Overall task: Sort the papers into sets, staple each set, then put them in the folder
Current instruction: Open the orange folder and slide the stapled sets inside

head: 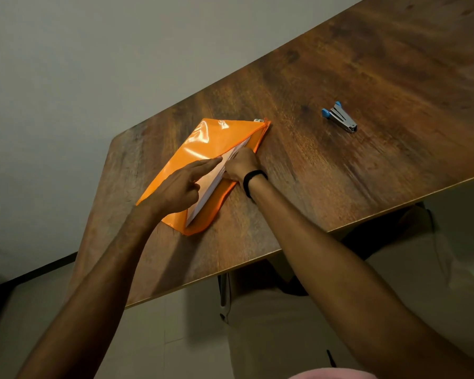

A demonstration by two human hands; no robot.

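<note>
Fingers [237, 158] of the right hand [242, 165] curl round the edge of the papers [211, 184], which sit partly inside the orange folder [203, 138] on the left of the surface [367, 77]. The left hand [175, 187] presses a straight forefinger on the folder's glossy top sheet. The papers look light and floppy and the plastic slippery, so the exposed paper edge seems the best hold. A stapler [340, 117] lies well apart, far right.

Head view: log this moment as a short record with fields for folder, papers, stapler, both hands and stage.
folder: orange, flat on the table, long edge open
papers: partly inside the folder, white edge showing
stapler: on the table, right of the folder, untouched
left hand: fingers extended on the folder's top sheet; grip unclear
right hand: grips the papers' edge at the opening
stage: papers half in; folder not zipped
</note>
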